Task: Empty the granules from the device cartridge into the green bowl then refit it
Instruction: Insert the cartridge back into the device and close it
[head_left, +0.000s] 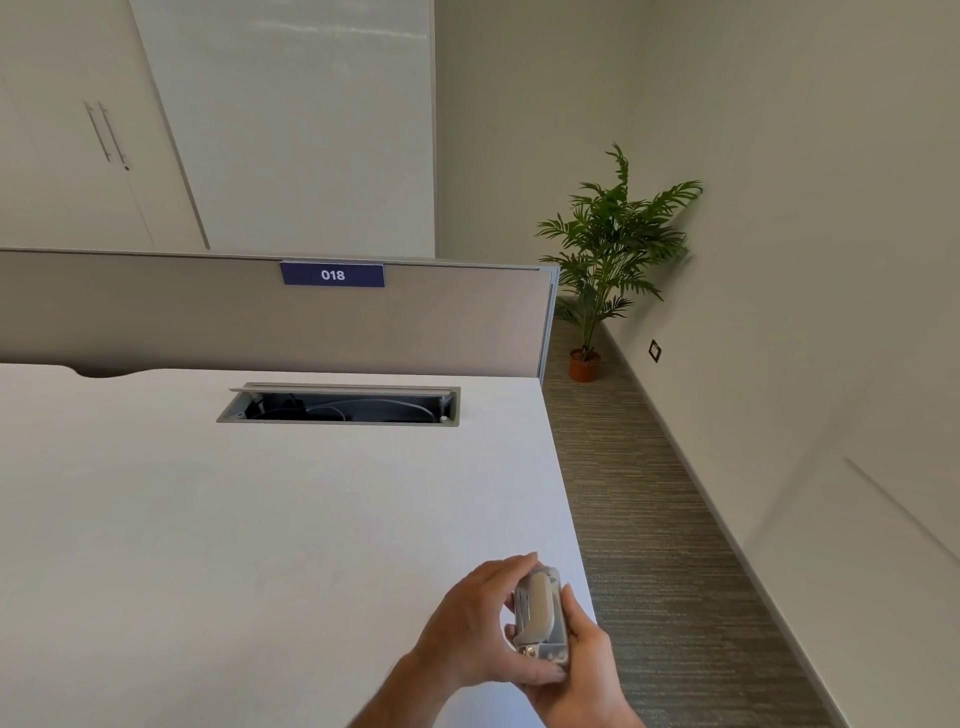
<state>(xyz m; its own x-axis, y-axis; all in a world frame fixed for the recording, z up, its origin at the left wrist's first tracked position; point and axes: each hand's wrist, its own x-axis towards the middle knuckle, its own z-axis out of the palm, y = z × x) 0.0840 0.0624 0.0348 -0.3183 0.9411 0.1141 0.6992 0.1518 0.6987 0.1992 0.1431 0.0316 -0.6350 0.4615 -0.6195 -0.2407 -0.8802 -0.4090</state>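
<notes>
Open cable tray (340, 406) in desk (260, 519): dark cables inside; grey-and-clear device (540, 616) upright over desk's near right corner, clasped by left hand (475, 631) from left, right hand (584, 660) from below-right; cartridge contents unreadable; wrists cut off at frame edge.

A white tabletop (260, 519) fills the foreground of an office, its open cable tray (340, 406) showing wires inside. Behind it stands a grey fabric divider (208, 317) bearing a blue label (332, 274) marked "018". White cabinet doors (78, 130) with slim metal handles (106, 132) line the back wall beside a pale glossy panel (301, 130). At right, striped grey-brown carpet (649, 519) runs along a plain off-white wall (805, 208), where a potted palm (613, 244) stands in a terracotta pot near a small dark wall socket (655, 351).
</notes>
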